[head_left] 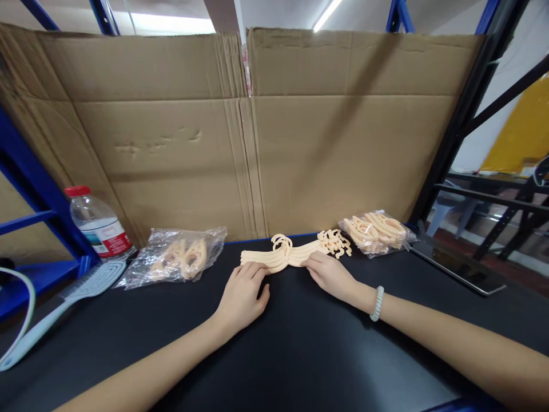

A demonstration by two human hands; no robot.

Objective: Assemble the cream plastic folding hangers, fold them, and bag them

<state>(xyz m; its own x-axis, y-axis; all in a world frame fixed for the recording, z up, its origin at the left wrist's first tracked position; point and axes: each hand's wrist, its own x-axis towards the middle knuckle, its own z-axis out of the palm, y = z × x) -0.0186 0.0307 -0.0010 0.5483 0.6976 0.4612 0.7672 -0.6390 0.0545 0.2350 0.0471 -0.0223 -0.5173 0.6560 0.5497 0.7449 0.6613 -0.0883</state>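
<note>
A row of cream hanger-shaped pieces [278, 261] lies on the black tabletop, their curved arms side by side and their hooks [282, 241] bunched at the middle. My left hand [244, 294] rests its fingers on the near edge of the left arms, thumb held apart. At the right arms, my right hand [330, 276] has its fingers closed on the near edge; the fingertips are partly hidden. Just behind that hand lies a heap of small curved cream pieces [337, 242], close to the right ends of the arms.
Left of the hands lie a clear bag [141, 264] of cream pieces, a pale blue hairbrush [81, 289] and a red-capped bottle [100, 223]. At the right are another filled bag [373, 233] and a dark flat tablet-like device [457, 266]. Cardboard [171, 143] walls the back.
</note>
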